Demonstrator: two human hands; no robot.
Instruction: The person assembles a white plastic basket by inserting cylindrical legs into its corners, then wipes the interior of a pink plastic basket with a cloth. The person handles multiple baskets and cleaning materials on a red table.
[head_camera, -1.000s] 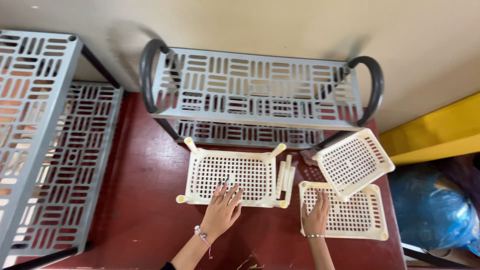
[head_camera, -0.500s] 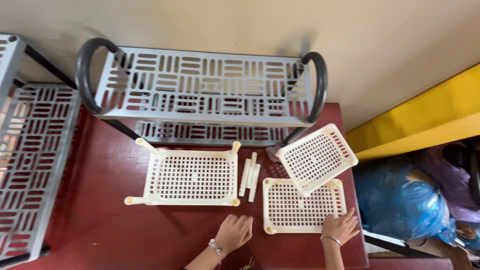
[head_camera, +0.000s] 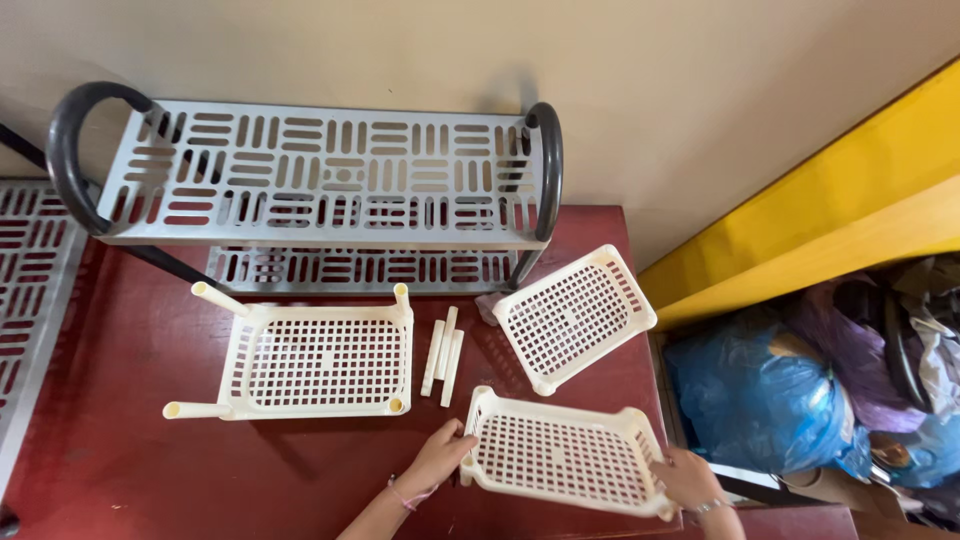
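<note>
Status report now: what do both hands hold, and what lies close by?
Left hand and right hand grip opposite ends of the nearest cream tray. Second tray tilted just behind it. Loose cream tubes beside it, apart.

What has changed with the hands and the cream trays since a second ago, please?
Both hands left their earlier spots, the left hand coming off the legged tray, and now grip the nearest cream tray, the right hand at its right corner. The loose legs, tilted tray and grey rack look unmoved.
</note>
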